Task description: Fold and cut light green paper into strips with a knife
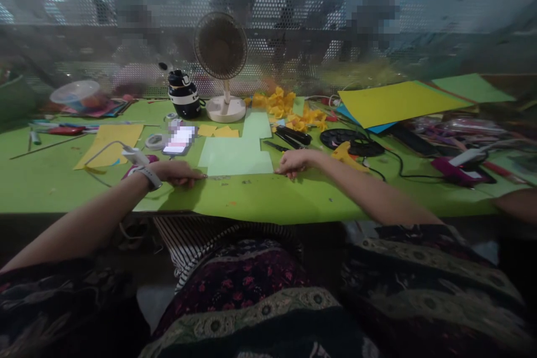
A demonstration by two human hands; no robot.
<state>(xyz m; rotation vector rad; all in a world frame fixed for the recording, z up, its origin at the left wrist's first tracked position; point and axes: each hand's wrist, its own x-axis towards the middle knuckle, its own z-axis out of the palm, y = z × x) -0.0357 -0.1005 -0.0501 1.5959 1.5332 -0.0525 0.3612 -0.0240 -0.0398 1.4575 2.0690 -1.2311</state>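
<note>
A pale green sheet of paper lies flat in front of me on the green table, its near edge facing me. My left hand, with a watch on the wrist, is closed, its fingertips pinching the near left corner. At the near right corner my right hand is closed too, with thumb and fingers pressed together on the paper. Another pale green piece lies just beyond the sheet. Close to my right hand are a yellow-and-black cutter and a black stapler-like tool.
A phone, tape roll and orange paper pieces lie left of centre. Behind stand a black flask and a fan. Yellow paper flowers, a black disc and cables are rightward. Another person's arm shows far right.
</note>
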